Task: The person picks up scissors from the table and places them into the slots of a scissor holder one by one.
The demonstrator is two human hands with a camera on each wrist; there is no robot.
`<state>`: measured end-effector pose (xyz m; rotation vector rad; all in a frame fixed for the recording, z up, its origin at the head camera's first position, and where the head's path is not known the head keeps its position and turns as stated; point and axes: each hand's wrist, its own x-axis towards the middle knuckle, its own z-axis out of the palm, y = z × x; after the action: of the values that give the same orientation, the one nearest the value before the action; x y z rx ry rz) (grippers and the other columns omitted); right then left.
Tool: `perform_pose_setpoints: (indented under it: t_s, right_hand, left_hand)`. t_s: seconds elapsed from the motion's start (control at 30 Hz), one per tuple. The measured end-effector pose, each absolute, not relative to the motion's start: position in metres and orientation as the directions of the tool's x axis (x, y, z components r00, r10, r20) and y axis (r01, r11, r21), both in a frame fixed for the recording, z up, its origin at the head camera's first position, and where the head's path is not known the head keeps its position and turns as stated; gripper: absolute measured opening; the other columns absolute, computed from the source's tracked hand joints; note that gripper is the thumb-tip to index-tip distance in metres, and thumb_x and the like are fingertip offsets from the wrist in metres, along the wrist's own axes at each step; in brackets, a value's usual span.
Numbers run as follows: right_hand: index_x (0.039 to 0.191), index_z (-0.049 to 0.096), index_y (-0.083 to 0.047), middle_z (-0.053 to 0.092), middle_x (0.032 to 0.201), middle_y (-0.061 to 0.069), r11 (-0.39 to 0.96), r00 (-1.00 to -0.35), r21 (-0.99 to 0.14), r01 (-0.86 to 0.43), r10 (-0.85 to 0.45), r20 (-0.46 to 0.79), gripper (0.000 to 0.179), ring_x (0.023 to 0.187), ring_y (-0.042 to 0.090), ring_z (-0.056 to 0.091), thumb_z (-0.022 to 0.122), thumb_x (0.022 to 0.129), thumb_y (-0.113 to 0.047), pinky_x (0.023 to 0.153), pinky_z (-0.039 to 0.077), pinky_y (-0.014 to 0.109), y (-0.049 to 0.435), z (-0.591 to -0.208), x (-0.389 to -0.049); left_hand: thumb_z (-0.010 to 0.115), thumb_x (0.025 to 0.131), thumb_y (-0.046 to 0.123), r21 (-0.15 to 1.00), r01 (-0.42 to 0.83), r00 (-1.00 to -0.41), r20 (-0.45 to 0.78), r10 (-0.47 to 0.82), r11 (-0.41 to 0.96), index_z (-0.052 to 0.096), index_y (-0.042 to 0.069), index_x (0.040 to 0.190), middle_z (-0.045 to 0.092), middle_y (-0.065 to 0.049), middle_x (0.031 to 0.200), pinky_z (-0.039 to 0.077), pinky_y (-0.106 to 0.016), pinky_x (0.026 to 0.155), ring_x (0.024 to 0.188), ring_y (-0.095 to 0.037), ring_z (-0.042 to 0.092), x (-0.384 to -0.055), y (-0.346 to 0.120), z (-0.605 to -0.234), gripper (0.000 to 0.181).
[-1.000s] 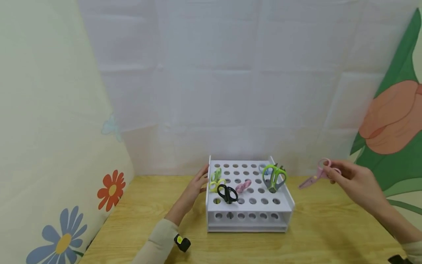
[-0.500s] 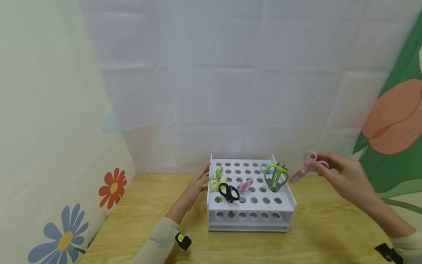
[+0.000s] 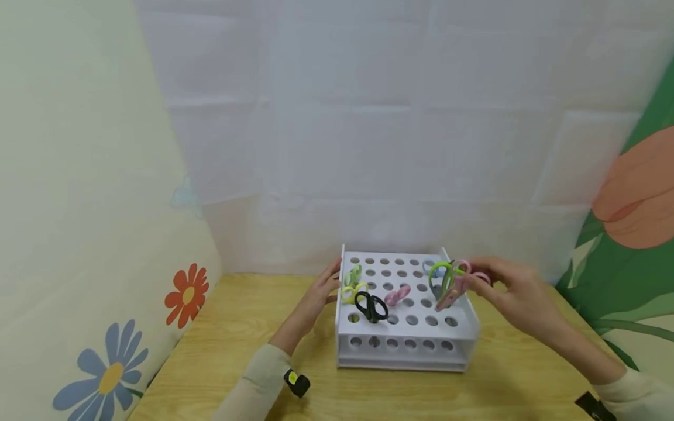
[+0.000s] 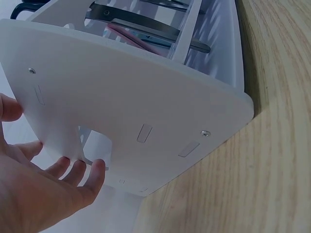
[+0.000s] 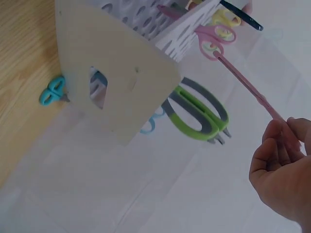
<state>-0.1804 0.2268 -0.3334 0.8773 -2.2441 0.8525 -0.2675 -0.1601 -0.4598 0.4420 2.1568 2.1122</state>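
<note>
My right hand (image 3: 511,298) pinches a pair of pink scissors (image 3: 454,290) by the handle loops, blades pointing down and left above the rack's right side. The white rack (image 3: 408,369) has rows of round holes. My left hand (image 3: 318,297) rests its fingertips on the rack's left side panel (image 4: 121,102), near the cutout. In the rack stand black scissors (image 3: 371,306), yellow scissors (image 3: 354,293), light green scissors (image 3: 354,275), another pink pair (image 3: 397,295), light blue scissors (image 3: 432,268) and large green-and-grey scissors (image 5: 199,109), partly hidden behind the held pair in the head view.
Teal scissors (image 5: 52,91) lie on the wooden table (image 3: 253,327) beside the rack's far end in the right wrist view. A white sheet (image 3: 368,146) hangs behind the rack. Floral-printed cloth (image 3: 105,204) stands at the left.
My right hand has carried the pink scissors leftward, from beside the rack to above its right part. My left hand stays at the rack's left side. The head view has shifted slightly.
</note>
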Motion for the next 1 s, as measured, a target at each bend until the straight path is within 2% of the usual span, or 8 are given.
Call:
perform_pose_setpoints:
  t_s: [0.23,0.7,1.0]
  right_hand:
    - [0.108,0.076,-0.013,0.064,0.085,-0.014,0.609,-0.65,-0.341,-0.716,-0.403,0.644,0.023,0.071,0.007,0.055,0.081,0.087,-0.006,0.057,0.044,0.02,0.214,-0.347,-0.185]
    - [0.109,0.076,-0.004,0.06,0.082,-0.013,0.636,-0.679,-0.321,-0.702,-0.462,0.571,0.024,0.069,0.006,0.052,0.082,0.086,-0.006,0.056,0.047,0.024,0.204,-0.371,-0.202]
    - [0.112,0.075,-0.006,0.066,0.091,-0.01,0.622,-0.695,-0.334,-0.708,-0.533,0.482,0.023,0.073,0.004,0.055,0.078,0.09,-0.004,0.059,0.05,0.024,0.197,-0.385,-0.204]
  left_hand:
    - [0.049,0.102,0.02,0.991,0.137,-0.955,0.13,0.268,0.008,0.027,0.021,0.163,0.027,-0.009,0.164,0.038,-0.056,0.107,0.144,-0.031,0.033,-0.268,-0.157,-0.461,0.065]
    - [0.046,0.102,0.019,0.987,0.158,-0.95,0.153,0.272,-0.003,0.025,0.017,0.163,0.027,-0.011,0.164,0.038,-0.056,0.107,0.145,-0.032,0.033,-0.27,-0.158,-0.458,0.065]
    - [0.048,0.101,0.021,0.986,0.165,-0.946,0.158,0.282,0.002,0.025,0.016,0.163,0.027,-0.013,0.163,0.038,-0.057,0.107,0.144,-0.034,0.033,-0.27,-0.159,-0.458,0.067]
